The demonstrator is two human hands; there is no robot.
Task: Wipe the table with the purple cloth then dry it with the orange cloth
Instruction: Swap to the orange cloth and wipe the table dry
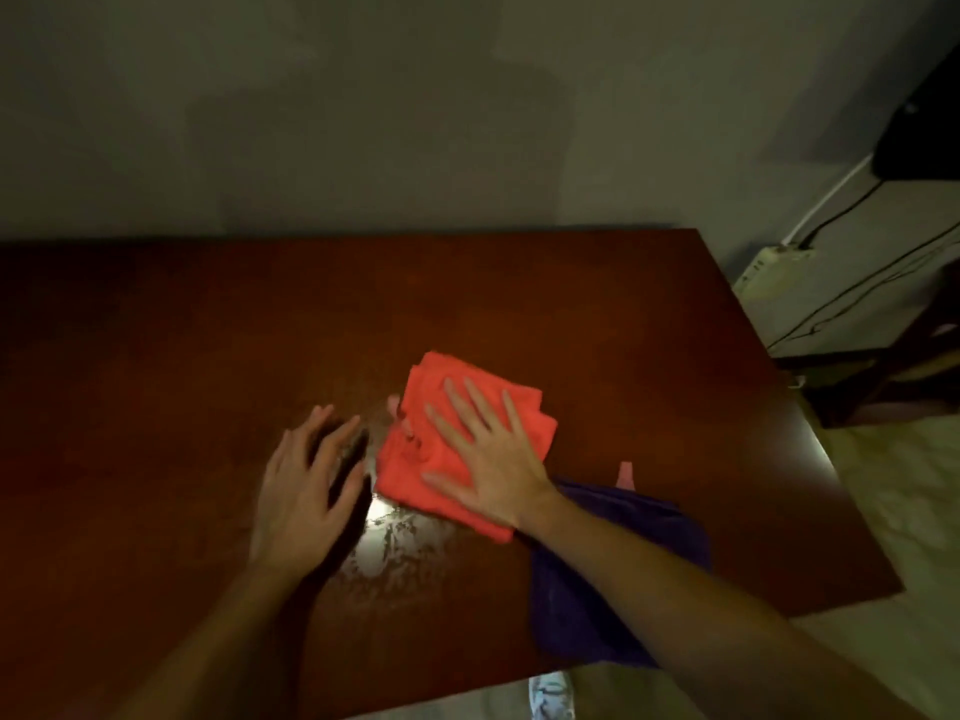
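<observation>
The folded orange cloth (421, 449) lies near the middle of the dark wooden table (208, 330). My right hand (488, 459) presses flat on it with straight, spread fingers. The purple cloth (597, 589) lies crumpled by the table's near right edge, partly under my right forearm. My left hand (304, 485) hovers or rests just left of the orange cloth, fingers straight, holding nothing. A wet, shiny patch (389, 543) shows on the table between my hands, below the orange cloth.
A grey wall stands behind the table. To the right are a white power strip (774, 262) with black cables, a dark chair frame (883, 376) and a dark object at the top right corner. Pale floor lies beside the table's right edge.
</observation>
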